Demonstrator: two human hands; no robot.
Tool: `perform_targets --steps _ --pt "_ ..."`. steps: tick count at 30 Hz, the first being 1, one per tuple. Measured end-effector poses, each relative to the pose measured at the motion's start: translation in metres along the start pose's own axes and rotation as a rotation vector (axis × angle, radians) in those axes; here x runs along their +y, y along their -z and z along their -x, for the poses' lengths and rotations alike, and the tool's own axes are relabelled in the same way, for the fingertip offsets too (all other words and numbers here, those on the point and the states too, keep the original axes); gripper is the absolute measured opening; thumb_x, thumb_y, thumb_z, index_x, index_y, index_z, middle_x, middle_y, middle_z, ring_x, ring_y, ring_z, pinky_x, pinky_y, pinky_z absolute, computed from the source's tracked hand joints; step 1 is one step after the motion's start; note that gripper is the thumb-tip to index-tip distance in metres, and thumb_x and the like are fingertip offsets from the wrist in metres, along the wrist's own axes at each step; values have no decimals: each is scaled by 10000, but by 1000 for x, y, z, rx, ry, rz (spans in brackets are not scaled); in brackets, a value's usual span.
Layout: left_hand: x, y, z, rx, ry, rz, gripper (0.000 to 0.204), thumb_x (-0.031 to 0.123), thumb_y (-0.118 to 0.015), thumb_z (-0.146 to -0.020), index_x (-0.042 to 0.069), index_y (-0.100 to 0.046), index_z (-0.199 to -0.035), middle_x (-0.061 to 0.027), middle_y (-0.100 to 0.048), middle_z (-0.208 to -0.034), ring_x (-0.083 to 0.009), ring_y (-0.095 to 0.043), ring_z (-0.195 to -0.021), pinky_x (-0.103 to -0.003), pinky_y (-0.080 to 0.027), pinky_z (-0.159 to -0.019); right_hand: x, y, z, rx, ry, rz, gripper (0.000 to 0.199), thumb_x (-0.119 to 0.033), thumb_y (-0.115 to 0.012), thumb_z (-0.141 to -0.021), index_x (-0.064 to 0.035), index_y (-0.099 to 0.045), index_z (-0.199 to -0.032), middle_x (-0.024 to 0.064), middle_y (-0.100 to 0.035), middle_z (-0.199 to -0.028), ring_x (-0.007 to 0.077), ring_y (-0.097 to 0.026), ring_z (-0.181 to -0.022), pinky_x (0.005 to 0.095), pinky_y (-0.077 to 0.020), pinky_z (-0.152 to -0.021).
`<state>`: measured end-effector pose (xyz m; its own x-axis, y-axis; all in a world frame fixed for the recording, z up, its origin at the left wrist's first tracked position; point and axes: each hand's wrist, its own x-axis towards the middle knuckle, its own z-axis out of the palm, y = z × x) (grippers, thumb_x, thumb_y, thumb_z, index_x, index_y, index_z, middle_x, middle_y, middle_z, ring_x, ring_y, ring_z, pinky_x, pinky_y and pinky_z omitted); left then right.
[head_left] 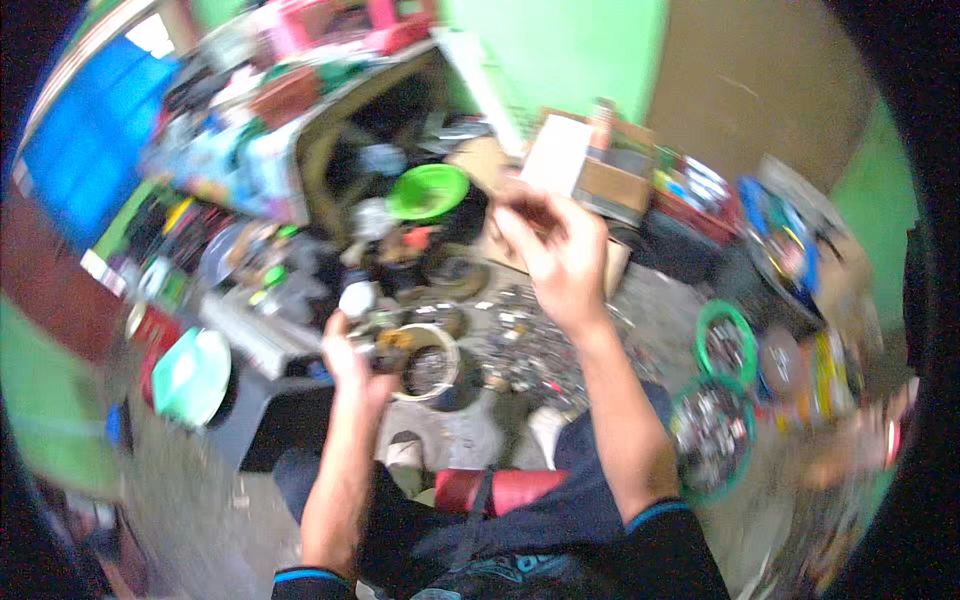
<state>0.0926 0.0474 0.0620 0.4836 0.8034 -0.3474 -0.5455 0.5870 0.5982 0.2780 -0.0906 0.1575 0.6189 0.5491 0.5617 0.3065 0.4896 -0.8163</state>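
Looking down over a cluttered floor workspace, motion-blurred throughout. Left hand (350, 360) lowered at centre-left, fingers curled around a small object too blurred to identify, just beside a round white-rimmed container (428, 362) filled with dark small parts. Right hand (560, 260) raised above centre, fingers bent and pinched near the thumb; whether anything is gripped cannot be told through the blur. Scattered small metal parts (530, 345) spread on the grey floor between and below both hands. Green bowl (428, 190) above the left hand, sitting on a dark stack of items. Cardboard box (590, 165) behind the right hand, close to its fingertips in the view. Two green-rimmed round trays (715, 425) of small parts at right, one above the other, well apart from the right forearm. Pale turquoise dish (192, 375) at left, resting on a dark block. Red cylinder (500, 490) lying across the lap at the lower centre, between both forearms. Dark sleeves with blue cuffs at the lower edge. Green wall (560, 50) at the top.
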Motion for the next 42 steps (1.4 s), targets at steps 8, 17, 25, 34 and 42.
perform_targets --steps 8,17,25,34,42 --pt "5 70 34 260 -51 94 406 342 -332 -1010 61 -600 -1132 -74 -668 -1009 -227 -641 -902 -411 -518 -853 63 -74 89 -613 -111 322 219 -59 -721 -782 -44 -692 -999 79 -690 -931 120 -635 -708 234 -483 -580" --pt "6 83 36 335 -23 146 414 398 -354 -992 99 -612 -1119 -73 -674 -967 -214 -643 -867 -392 -520 -791 69 -113 85 -968 -26 262 341 -70 -708 -787 -73 -658 -1124 108 -605 -908 296 -652 -798 373 -536 -690" --pt "8 92 37 367 -80 105 427 401 -353 -997 85 -599 -1147 -91 -677 -1011 -219 -652 -868 -393 -519 -823 76 -116 88 -1032 78 356 324 -83 -719 -763 -80 -676 -1085 93 -609 -878 269 -653 -779 379 -537 -651" --pt "7 75 47 300 -203 86 386 332 -352 -1043 42 -559 -1192 -67 -619 -1110 -165 -597 -991 -323 -473 -889 64 -119 91 -874 39 310 394 -119 -786 -704 -46 -668 -1073 109 -633 -980 260 -646 -900 368 -533 -758" --pt "-4 81 45 223 -239 -141 268 244 -436 -1016 47 -591 -1110 -50 -627 -1001 -148 -598 -896 -316 -481 -800 70 -114 100 -924 211 508 498 -192 -800 -694 -2 -610 -1112 121 -617 -1006 295 -614 -911 391 -529 -756"
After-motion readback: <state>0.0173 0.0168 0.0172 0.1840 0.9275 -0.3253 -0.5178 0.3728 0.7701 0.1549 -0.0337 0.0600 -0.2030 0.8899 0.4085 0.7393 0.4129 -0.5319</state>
